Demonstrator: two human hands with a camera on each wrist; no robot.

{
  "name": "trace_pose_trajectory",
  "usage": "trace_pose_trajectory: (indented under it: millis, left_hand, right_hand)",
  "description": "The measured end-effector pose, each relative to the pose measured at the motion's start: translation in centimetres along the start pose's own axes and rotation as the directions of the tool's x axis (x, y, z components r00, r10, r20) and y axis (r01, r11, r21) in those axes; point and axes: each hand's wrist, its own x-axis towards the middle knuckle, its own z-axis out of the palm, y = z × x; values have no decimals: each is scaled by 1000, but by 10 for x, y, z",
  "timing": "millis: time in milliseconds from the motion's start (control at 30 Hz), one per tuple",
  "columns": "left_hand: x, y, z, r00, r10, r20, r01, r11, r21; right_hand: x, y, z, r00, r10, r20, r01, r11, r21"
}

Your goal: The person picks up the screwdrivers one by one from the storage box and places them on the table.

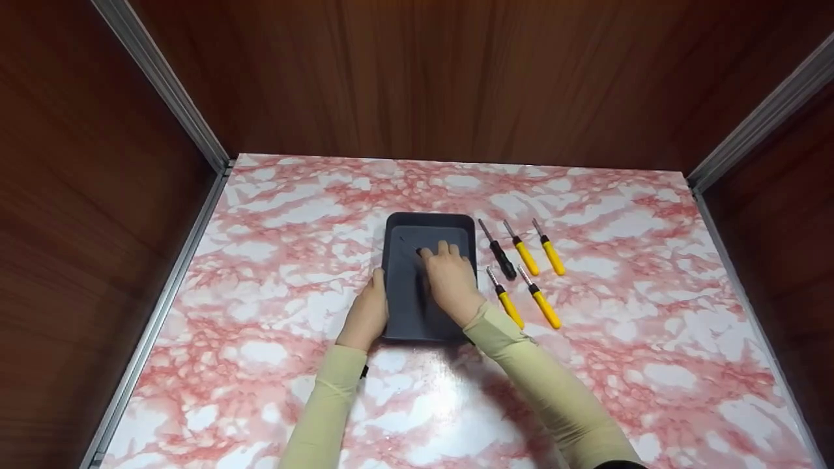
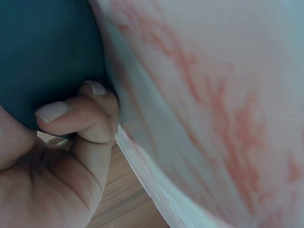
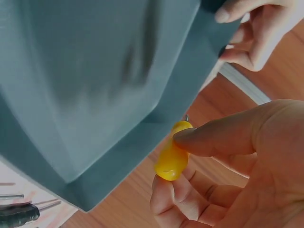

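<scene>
A dark grey rectangular tray lies on the table. My left hand grips its left side; the left wrist view shows curled fingers against the tray wall. Over the tray's inside, my right hand holds a screwdriver, its thin shaft pointing to the far left. In the right wrist view, thumb and fingers of the right hand pinch its yellow handle, with a bit of metal showing at the tip. Most of the handle is covered in the head view.
Right of the tray lie a black-handled screwdriver and several yellow-handled ones, such as one at the far right and one nearer with a ridged shaft. Brown wooden panels wall in the red-and-white marbled table.
</scene>
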Motion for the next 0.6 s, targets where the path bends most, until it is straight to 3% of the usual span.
trace_pose_trajectory:
  millis: [600]
  left_hand:
    - [0,-1,1,1000,12,-8,-12,1000,-26]
  right_hand:
    - [-7,30,-18,999,47,18,-49,992,118]
